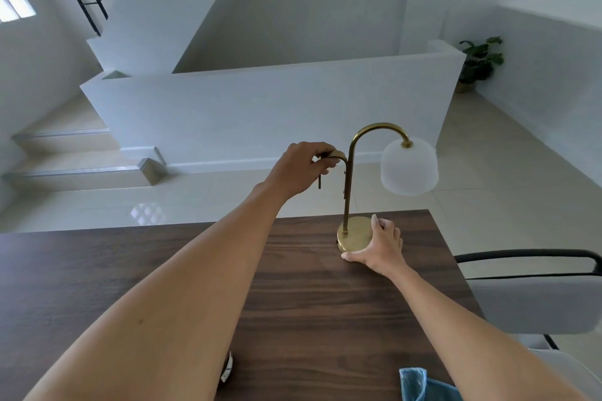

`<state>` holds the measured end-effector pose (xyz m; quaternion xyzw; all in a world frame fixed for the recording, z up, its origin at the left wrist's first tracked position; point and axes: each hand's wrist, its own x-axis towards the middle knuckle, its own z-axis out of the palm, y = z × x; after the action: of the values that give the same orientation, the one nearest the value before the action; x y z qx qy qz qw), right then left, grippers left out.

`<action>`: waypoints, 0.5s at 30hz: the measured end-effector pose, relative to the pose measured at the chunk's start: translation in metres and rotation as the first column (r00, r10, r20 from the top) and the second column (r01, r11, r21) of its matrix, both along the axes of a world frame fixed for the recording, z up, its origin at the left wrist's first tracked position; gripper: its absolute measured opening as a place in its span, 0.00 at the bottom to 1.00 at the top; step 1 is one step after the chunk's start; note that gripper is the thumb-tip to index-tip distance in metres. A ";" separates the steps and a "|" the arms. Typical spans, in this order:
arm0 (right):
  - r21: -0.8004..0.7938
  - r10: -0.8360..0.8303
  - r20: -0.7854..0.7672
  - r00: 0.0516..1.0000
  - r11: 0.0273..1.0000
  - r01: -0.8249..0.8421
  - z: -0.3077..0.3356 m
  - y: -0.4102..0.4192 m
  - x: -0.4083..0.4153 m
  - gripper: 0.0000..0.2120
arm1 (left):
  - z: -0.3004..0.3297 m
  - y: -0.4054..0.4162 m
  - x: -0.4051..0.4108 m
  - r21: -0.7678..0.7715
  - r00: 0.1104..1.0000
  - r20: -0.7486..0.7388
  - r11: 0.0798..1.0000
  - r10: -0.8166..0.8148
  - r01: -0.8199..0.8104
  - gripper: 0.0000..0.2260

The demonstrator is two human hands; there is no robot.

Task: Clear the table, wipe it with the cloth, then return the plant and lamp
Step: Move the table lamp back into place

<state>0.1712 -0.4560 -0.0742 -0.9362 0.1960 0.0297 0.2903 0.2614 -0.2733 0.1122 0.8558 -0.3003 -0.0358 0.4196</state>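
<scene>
The right hand (378,246) cups the round brass base of the brass table lamp with the frosted white dome shade (356,231), thumb along the near rim and fingers curled over its right edge, while the left hand (299,168) is closed around the short curved side arm that branches off the stem toward nine o'clock, a thin pull cord hanging below the knuckles. The lamp stands upright on the dark walnut-grain wooden table (293,303), near its far right corner, about one o'clock from the person. It probably handles top-heavy: the metal tube looks stiff and slick, the base likely carries most of the weight, and the shade, hanging off the arch toward three o'clock, looks fragile, so base and stem are the sensible holds and the shade is best left alone. A light blue cloth (420,384) lies at the near edge, around five o'clock. A potted green plant (479,63) stands on the floor well beyond the table.
</scene>
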 end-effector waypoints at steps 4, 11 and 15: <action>0.006 0.003 -0.002 1.000 1.000 -0.003 0.002 0.009 -0.006 0.62 | 0.003 0.008 -0.001 0.017 1.000 0.008 1.000 0.005 -0.005 0.06; -0.047 0.048 0.031 0.998 0.998 -0.047 0.033 0.027 -0.003 0.57 | 0.027 0.034 -0.007 0.019 0.997 0.064 0.999 0.036 -0.037 0.07; -0.054 0.066 0.072 0.995 0.997 -0.063 0.051 0.047 -0.006 0.57 | 0.047 0.057 -0.015 0.008 0.993 0.102 0.998 0.058 -0.059 0.07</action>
<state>0.1656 -0.4087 -0.0235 -0.9496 0.1555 -0.0006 0.2722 0.2462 -0.2163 0.1590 0.8673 -0.2960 0.0185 0.3997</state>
